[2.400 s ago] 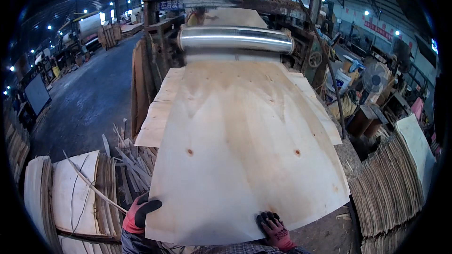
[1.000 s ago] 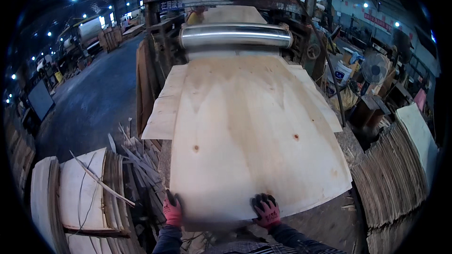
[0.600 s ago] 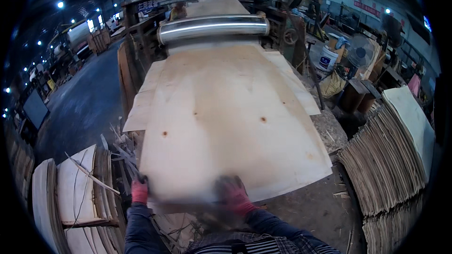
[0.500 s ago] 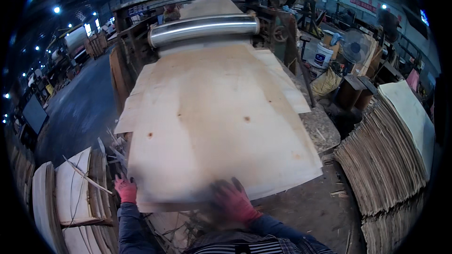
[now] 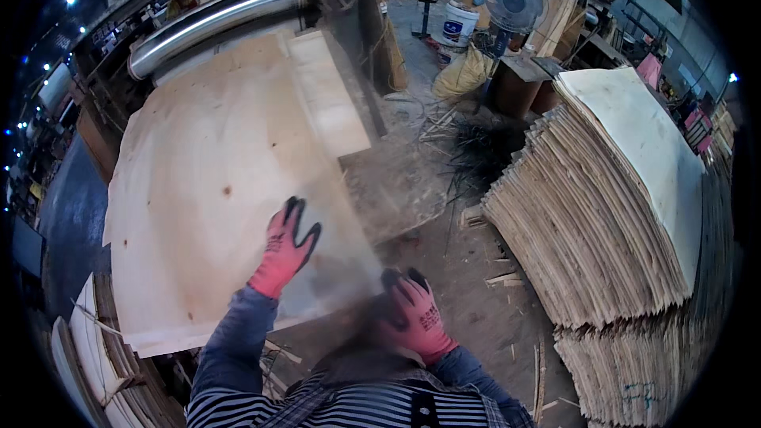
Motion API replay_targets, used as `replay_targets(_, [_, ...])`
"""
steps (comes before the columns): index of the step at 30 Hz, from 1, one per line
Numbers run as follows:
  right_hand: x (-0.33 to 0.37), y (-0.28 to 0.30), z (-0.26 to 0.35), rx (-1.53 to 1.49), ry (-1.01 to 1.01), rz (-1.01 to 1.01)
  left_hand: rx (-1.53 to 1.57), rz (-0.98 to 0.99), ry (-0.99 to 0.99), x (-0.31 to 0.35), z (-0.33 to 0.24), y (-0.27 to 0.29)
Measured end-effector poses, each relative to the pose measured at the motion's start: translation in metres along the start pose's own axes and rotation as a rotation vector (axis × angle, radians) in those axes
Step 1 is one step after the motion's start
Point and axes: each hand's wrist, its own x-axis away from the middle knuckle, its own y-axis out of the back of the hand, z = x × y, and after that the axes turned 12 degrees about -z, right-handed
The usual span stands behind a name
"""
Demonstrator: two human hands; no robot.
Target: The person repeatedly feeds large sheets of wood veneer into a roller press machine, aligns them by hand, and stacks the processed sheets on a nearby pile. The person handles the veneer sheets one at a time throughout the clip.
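A large pale wood veneer sheet (image 5: 214, 214) with small brown knots lies before me, its far end near a shiny metal roller (image 5: 222, 20). My left hand (image 5: 284, 250), in a pink glove with black fingertips, is over the sheet's right part, fingers spread. At the sheet's near right corner is my right hand (image 5: 416, 319), gloved alike. Its fingers point forward and stand apart; blur around the thumb hides whether it touches the edge. Beneath the large sheet, a narrower veneer strip (image 5: 329, 95) sticks out on the right.
A tall stack of veneer sheets (image 5: 594, 214) rises at my right. Farther back stand a white bucket (image 5: 457, 24), a fan (image 5: 511, 1) and a yellowish sack (image 5: 464, 71). More veneer bundles (image 5: 95, 333) lean at the lower left. Wood scraps (image 5: 503, 277) litter the floor.
My view has turned right. My left hand has moved from beside the sheet's left edge onto its right part. My right hand has gone from the near edge to the right corner.
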Motion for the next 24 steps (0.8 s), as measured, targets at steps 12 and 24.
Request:
replay_targets(12, [-0.08,0.14,-0.255,0.276,-0.106,0.079,-0.523,-0.041,0.616,-0.192,-0.005,-0.35])
replay_targets(24, [-0.32,0.122,-0.4,-0.073,0.027,0.161,0.596,-0.346,1.005,-0.212,-0.097,-0.285])
